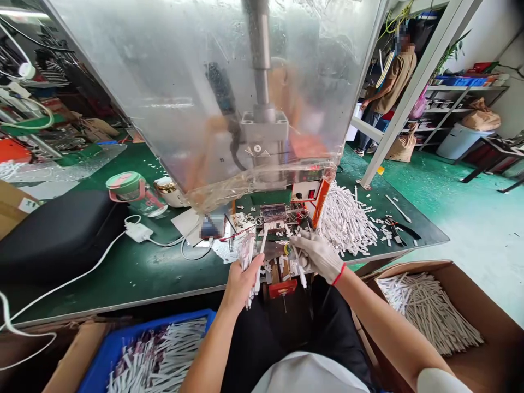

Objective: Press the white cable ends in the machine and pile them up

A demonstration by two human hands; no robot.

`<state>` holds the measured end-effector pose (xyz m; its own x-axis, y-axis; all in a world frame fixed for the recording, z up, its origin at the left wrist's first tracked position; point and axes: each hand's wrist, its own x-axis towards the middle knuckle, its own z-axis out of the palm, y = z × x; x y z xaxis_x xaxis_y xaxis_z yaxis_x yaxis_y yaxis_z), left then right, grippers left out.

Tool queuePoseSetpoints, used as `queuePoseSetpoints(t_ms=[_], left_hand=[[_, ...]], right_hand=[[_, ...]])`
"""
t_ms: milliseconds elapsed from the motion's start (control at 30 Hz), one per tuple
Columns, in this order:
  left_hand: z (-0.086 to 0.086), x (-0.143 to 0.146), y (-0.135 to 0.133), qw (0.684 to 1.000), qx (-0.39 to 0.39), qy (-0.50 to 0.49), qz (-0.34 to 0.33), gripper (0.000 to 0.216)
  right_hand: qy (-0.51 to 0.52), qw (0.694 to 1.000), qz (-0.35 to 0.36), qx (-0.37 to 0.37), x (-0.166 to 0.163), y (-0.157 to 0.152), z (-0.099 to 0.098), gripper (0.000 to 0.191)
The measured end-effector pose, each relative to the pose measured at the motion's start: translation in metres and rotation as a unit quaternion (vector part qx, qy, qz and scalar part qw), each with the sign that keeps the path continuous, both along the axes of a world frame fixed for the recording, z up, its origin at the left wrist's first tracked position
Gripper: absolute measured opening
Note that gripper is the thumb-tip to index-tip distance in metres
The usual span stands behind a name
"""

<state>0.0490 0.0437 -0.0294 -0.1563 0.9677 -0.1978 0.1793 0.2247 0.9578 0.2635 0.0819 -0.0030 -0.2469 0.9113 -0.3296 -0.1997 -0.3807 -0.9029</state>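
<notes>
My bare left hand (240,279) is closed round a bundle of thin white strips (248,255), held upright at the front edge of the green table (135,267). My right hand (317,254), in a white glove, is closed on a few white strips just below the small press fixture (274,215). Above the fixture stands a clear plastic guard (213,93) around a metal ram (258,65).
A heap of white strips (346,224) lies right of the fixture. A cardboard box (434,311) of strips stands at my right, a blue bin (159,349) of strips at my left. A black cushion (57,234), white charger and cable, and jars sit left. Another person (388,82) stands far back.
</notes>
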Motion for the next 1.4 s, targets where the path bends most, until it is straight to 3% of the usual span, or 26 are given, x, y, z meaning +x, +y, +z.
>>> queuePoseSetpoints(t_ms=[200,500,667,833,933,1067,1167,1267,1333,1400], left_hand=[[-0.008,-0.023,-0.026,0.999,-0.027,-0.024,0.04,0.048],[-0.008,-0.028,-0.036,0.998,-0.044,-0.029,0.04,0.049],[-0.006,-0.027,-0.035,0.998,-0.051,-0.023,0.03,0.052],[0.003,-0.025,-0.033,1.0,-0.021,0.001,-0.02,0.049],[0.01,-0.023,-0.027,0.997,0.005,0.027,-0.066,0.05],[0.021,-0.015,-0.017,0.99,0.025,0.058,-0.124,0.052],[0.03,-0.008,-0.012,0.979,0.043,0.08,-0.18,0.05],[0.034,-0.007,-0.013,0.975,0.046,0.074,-0.205,0.054],[0.032,-0.013,-0.015,0.977,0.026,0.058,-0.204,0.054],[0.027,-0.02,-0.017,0.982,0.002,0.053,-0.183,0.05]], right_hand=[[-0.056,0.997,-0.043,-0.017,-0.04,0.019,-0.016,0.037],[-0.054,0.995,-0.064,-0.047,-0.045,0.027,-0.017,0.03],[-0.049,0.996,-0.066,-0.044,-0.047,0.026,-0.014,0.036],[-0.052,0.996,-0.068,-0.018,-0.043,0.024,-0.013,0.045],[-0.084,0.992,-0.084,0.034,-0.037,0.018,-0.005,0.047],[-0.081,0.989,-0.016,0.125,-0.036,-0.002,0.012,0.041],[-0.07,0.989,0.001,0.127,-0.038,-0.012,0.019,0.036],[-0.024,0.992,-0.072,0.1,-0.018,-0.003,0.019,0.033],[-0.008,0.979,-0.186,0.087,0.016,0.012,0.017,0.032],[-0.055,0.949,-0.296,0.096,0.06,0.03,0.014,0.028]])
